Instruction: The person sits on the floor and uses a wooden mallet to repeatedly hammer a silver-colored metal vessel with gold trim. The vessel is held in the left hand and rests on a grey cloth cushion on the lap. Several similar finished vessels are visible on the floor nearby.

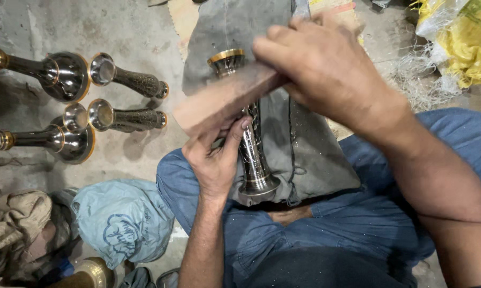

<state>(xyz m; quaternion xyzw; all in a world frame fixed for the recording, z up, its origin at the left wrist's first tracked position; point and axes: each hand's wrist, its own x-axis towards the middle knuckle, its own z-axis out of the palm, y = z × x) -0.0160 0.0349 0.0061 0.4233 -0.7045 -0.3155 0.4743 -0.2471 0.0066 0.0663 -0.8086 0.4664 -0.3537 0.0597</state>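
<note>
A: Where is the vase (249, 146)?

B: It lies on a grey cloth (304, 144) over the person's lap, near the centre of the view. Its gold-banded mouth points to 12 o'clock and its flared foot to 6 o'clock. The body is dark and shiny with an engraved pattern.

A: And the hands?

B: The left hand (215, 160) comes in from 6 o'clock and is clamped around the vase's middle, thumb up along the stem. The right hand (326, 69) comes in from 4 o'clock and is closed on a reddish pad (224, 101), blurred, pressed across the vase's upper part just below the mouth. So the hands sit close together, right above left, both on the vase.

A: Does the pad touch the left hand?

B: Its lower edge lies right over the left fingertips; I cannot tell whether they touch.

A: What else is around?

B: At 9 o'clock, on the concrete floor (133, 32), lie two big vases (64, 74) and two small vases (128, 80) in the same finish, side by side. At 7 o'clock sits a light blue bag (123, 218) beside tan rags (13, 218). At 2 o'clock lie yellow sacks (464, 42). The person wears blue clothes (326, 229).
</note>
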